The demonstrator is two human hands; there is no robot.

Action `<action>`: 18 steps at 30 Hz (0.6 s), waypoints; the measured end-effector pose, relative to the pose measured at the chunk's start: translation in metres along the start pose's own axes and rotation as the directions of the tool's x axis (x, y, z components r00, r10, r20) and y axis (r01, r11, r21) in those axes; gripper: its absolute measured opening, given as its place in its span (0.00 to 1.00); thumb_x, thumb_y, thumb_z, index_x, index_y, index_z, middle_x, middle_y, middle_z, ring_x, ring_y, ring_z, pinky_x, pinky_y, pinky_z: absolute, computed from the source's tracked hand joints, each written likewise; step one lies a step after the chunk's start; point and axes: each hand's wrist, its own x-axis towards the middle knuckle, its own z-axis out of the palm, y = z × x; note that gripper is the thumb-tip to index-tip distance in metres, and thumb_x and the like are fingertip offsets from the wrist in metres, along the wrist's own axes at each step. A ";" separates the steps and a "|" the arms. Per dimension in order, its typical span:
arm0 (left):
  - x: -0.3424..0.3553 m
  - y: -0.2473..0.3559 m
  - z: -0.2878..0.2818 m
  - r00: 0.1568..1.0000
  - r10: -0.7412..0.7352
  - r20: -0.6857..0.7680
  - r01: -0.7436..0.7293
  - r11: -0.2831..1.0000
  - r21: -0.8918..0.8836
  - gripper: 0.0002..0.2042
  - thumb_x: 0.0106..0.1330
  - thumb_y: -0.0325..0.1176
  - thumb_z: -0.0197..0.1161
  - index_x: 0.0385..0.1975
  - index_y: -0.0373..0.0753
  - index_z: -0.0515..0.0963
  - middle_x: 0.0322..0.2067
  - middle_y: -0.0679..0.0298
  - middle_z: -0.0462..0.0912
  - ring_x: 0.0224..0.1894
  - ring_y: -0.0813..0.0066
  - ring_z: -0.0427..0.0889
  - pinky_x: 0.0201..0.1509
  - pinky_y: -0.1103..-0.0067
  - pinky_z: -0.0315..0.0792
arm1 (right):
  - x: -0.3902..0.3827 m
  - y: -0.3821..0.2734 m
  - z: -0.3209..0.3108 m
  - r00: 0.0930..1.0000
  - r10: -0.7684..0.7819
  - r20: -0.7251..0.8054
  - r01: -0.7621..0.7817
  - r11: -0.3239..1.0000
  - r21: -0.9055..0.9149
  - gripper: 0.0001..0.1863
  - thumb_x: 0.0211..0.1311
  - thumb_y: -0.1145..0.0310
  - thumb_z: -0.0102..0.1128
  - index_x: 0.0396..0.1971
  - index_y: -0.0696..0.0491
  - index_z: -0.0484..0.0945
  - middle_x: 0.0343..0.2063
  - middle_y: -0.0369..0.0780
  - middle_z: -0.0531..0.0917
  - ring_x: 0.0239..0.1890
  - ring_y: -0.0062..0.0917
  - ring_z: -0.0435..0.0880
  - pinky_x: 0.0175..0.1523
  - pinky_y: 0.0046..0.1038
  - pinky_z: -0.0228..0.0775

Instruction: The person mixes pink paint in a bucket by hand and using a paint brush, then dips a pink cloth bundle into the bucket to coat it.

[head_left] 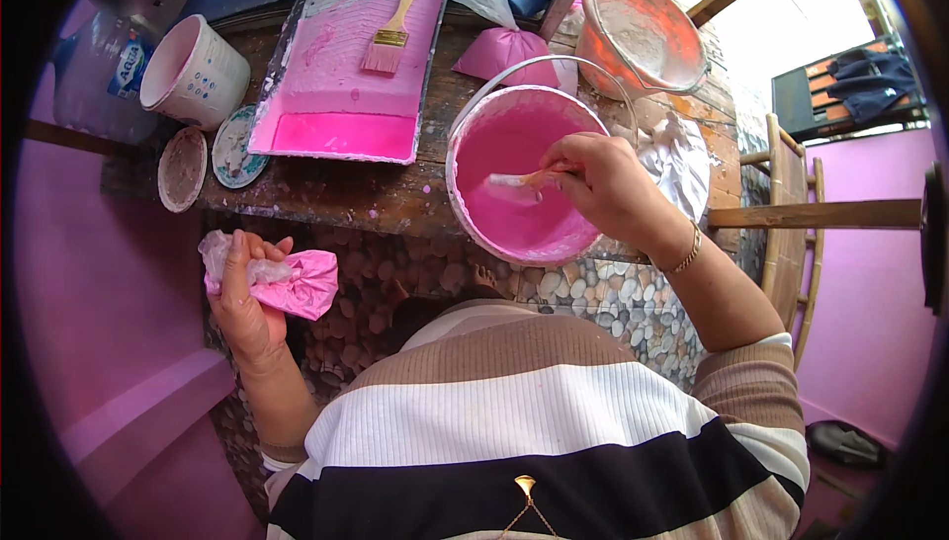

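Note:
My right hand (603, 184) grips a stick (519, 182) whose end dips into a white bucket (463, 130) of pink paint on the wooden table. To the left, below the table's front edge, my left hand (242, 293) holds a crumpled plastic bag (297, 283) stained pink. The stick is coated in pale paint near its tip.
A paint tray (346, 135) with pink paint and a brush (388, 41) lies at the back. A white tub (193, 71), two round lids (183, 169), a tied pink bag (504, 51), an orange bucket (643, 36) and a water bottle (99, 76) stand around. A wooden chair (791, 214) is at right.

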 end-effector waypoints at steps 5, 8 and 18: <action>-0.002 0.027 0.042 0.995 -0.075 0.064 0.088 0.965 -0.248 0.10 0.65 0.39 0.59 0.31 0.39 0.73 0.29 0.63 0.76 0.33 0.68 0.79 0.47 0.62 0.75 | -0.005 0.015 -0.006 0.952 -0.291 -0.097 0.224 0.877 -0.426 0.07 0.46 0.77 0.60 0.29 0.56 0.79 0.27 0.41 0.79 0.34 0.37 0.78 0.38 0.34 0.70; 0.002 0.042 0.064 0.981 -0.100 0.165 0.152 0.929 -0.338 0.10 0.64 0.40 0.59 0.34 0.39 0.74 0.31 0.59 0.79 0.34 0.64 0.81 0.47 0.59 0.75 | -0.009 0.014 -0.012 0.943 -0.334 -0.006 0.274 0.784 -0.557 0.09 0.42 0.77 0.59 0.28 0.54 0.81 0.26 0.41 0.77 0.37 0.37 0.75 0.41 0.36 0.69; -0.002 0.059 0.110 0.949 -0.059 0.310 0.179 0.909 -0.375 0.13 0.69 0.43 0.50 0.34 0.38 0.71 0.28 0.57 0.78 0.31 0.61 0.82 0.43 0.59 0.77 | -0.026 -0.006 -0.018 0.980 -0.201 -0.008 0.148 0.747 -0.649 0.10 0.42 0.79 0.55 0.28 0.57 0.82 0.32 0.44 0.74 0.40 0.38 0.73 0.47 0.35 0.67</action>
